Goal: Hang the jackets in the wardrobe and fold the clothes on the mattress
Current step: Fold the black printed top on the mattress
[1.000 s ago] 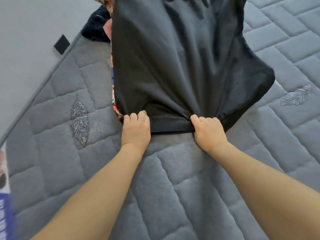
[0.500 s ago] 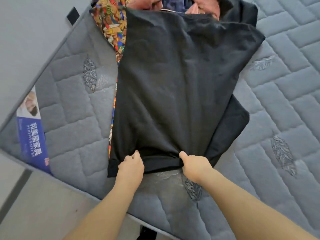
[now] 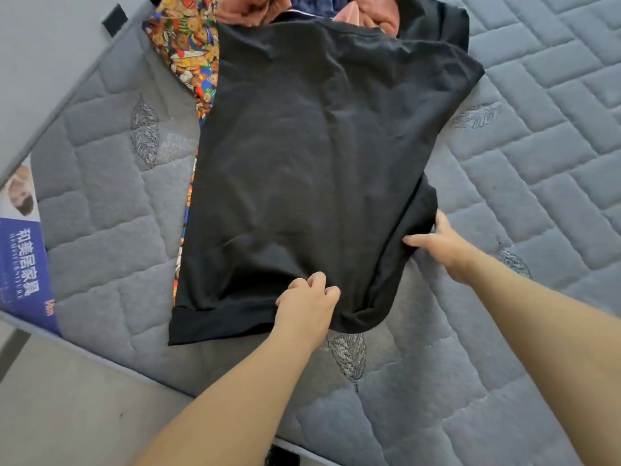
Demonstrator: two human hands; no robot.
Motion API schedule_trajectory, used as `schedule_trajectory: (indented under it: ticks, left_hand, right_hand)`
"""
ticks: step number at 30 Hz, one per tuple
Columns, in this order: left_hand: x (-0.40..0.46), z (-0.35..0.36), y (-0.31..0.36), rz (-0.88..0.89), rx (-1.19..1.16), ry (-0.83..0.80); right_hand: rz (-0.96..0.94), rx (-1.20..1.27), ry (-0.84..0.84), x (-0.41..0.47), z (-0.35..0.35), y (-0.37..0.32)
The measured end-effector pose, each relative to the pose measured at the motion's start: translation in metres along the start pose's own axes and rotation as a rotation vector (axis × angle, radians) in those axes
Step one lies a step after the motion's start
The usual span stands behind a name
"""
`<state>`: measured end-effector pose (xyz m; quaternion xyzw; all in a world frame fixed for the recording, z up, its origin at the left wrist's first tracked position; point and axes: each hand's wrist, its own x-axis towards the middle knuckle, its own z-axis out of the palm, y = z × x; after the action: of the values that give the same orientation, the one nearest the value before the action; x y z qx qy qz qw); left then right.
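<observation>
A black t-shirt (image 3: 312,169) lies spread flat on the grey quilted mattress (image 3: 504,203), collar far, hem near me. My left hand (image 3: 307,306) rests on the hem near its middle, fingers curled into the cloth. My right hand (image 3: 440,243) touches the shirt's right side edge, where a fold of black cloth sticks out, its fingers partly hidden under the fabric. Under the shirt's left edge lies a colourful patterned garment (image 3: 188,48).
More clothes are piled at the far end: pink cloth (image 3: 376,15), dark blue cloth (image 3: 312,3) and another black piece (image 3: 437,21). The mattress corner with a blue label (image 3: 23,264) is at the left, and the grey floor (image 3: 67,398) lies beyond it.
The shirt has been drawn toward me and laid flat. My right hand left the hem and moved to the right side edge; my left hand shifted right along the hem.
</observation>
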<state>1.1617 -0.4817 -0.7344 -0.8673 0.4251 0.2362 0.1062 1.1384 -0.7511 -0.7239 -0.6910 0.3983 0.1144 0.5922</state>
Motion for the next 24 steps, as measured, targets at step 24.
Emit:
schedule_trajectory:
  ticks: [24]
  left_hand:
    - [0.017, -0.041, 0.196, -0.038, -0.27, -0.983]
  right_hand:
    - [0.395, -0.895, 0.314, -0.153, -0.145, 0.165]
